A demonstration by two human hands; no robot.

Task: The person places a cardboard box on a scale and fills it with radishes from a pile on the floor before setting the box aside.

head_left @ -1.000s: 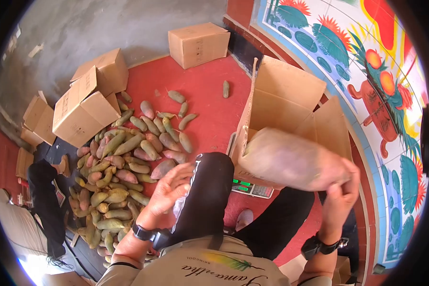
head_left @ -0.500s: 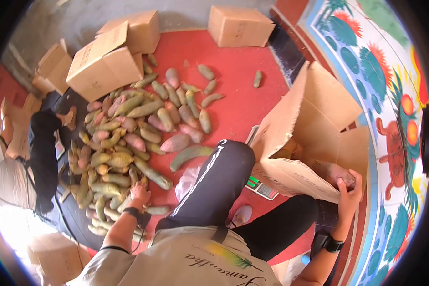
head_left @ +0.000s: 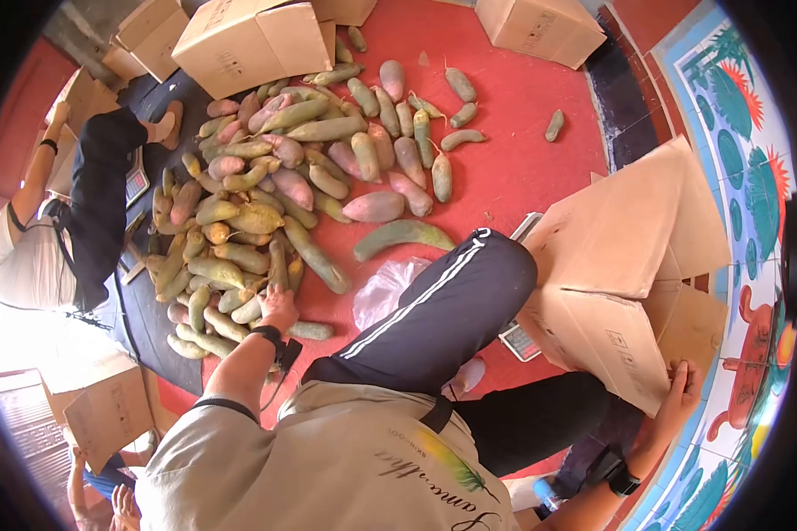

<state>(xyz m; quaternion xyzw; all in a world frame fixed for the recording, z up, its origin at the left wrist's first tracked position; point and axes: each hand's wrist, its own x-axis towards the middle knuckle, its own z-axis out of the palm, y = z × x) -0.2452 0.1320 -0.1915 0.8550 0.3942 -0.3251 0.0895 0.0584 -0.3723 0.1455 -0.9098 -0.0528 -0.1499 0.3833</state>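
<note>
A: Sweet potatoes (head_left: 266, 203) are seen heaped on the red floor (head_left: 505, 159), on the far side of the raised knee in the striped black trousers (head_left: 443, 301). Which is touched?

B: The near edge of the heap is reached by the left hand (head_left: 279, 305), just beyond that knee's left side. The hand is laid down on the tubers with fingers curled; whether one is gripped cannot be told.

A: And the right hand (head_left: 682, 394)?

B: It is pressed flat, fingers spread, against the near corner of the open cardboard box (head_left: 620, 283), which is set right of the knee. Nothing is held in it. A scale (head_left: 518, 336) is partly seen under the box, touching the knee's right side.

A: What else is placed around the knee?

B: A crumpled clear bag (head_left: 385, 288) is lying just beyond it, beside one long green tuber (head_left: 403, 234). Closed boxes (head_left: 248, 40) are stacked well past the heap. Another person in black trousers (head_left: 97, 203) is crouched far left of the knee, beyond the pile.
</note>
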